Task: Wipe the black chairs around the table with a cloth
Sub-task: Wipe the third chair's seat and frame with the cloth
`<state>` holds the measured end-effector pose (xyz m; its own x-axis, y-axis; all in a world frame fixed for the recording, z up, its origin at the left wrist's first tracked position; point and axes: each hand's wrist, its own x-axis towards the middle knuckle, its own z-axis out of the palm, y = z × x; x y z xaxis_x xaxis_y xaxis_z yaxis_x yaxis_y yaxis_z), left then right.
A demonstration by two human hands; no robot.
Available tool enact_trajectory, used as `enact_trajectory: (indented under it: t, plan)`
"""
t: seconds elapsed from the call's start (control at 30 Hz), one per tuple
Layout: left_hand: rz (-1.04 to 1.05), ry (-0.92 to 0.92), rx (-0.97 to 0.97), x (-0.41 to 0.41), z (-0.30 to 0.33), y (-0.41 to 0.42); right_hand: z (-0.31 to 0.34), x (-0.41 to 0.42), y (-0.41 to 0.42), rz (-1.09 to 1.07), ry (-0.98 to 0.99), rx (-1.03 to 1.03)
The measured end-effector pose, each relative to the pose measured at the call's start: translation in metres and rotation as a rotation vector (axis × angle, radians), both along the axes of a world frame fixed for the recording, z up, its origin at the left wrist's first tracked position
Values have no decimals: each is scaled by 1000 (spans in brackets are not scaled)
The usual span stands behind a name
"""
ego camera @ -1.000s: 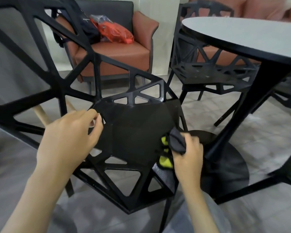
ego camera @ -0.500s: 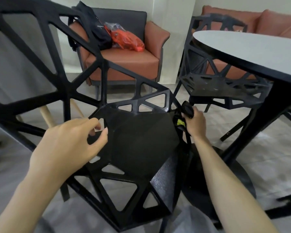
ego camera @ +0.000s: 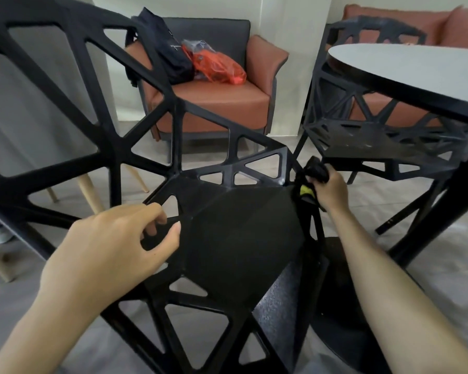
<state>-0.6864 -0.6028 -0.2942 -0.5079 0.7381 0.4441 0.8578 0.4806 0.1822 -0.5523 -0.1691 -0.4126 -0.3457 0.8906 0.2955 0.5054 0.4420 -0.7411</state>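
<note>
From the head view, the right hand [ego camera: 328, 188] clenched the cloth [ego camera: 312, 179] against the near black chair [ego camera: 227, 238] seat's far right corner, the unwiped seat stretching leftward toward the left hand [ego camera: 114, 247], whose curled fingers gripped a strut.

We see open floor [ego camera: 443, 238] right of the near black chair [ego camera: 241, 238]; the second black chair [ego camera: 376, 147] and table [ego camera: 416, 76] crowd its far corner. Triangular gaps pierce the seat; the table base [ego camera: 343, 306] blocks below.
</note>
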Motion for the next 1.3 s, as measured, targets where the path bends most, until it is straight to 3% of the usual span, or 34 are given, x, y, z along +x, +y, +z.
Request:
enact_trajectory:
  t: [0.13,0.37,0.57,0.67,1.0,1.17,1.3]
  plan:
    - [17,-15,18,-3,2,2,-5,-2,-7,-27,81,-42]
    - [45,3,40,-1,-4,2,-4,8,-47,198,-254,329]
    - [45,-9,18,-6,2,3,15,-15,-5,-3,-293,190]
    - [42,0,11,-7,1,3,13,-28,-24,-76,-338,240]
    - [52,-17,9,-7,-3,0,4,9,-47,222,-282,266]
    - [78,-47,-7,-6,-3,-3,10,12,-89,118,-403,302]
    - [117,-10,125,-5,-2,-3,20,4,-81,76,-502,220]
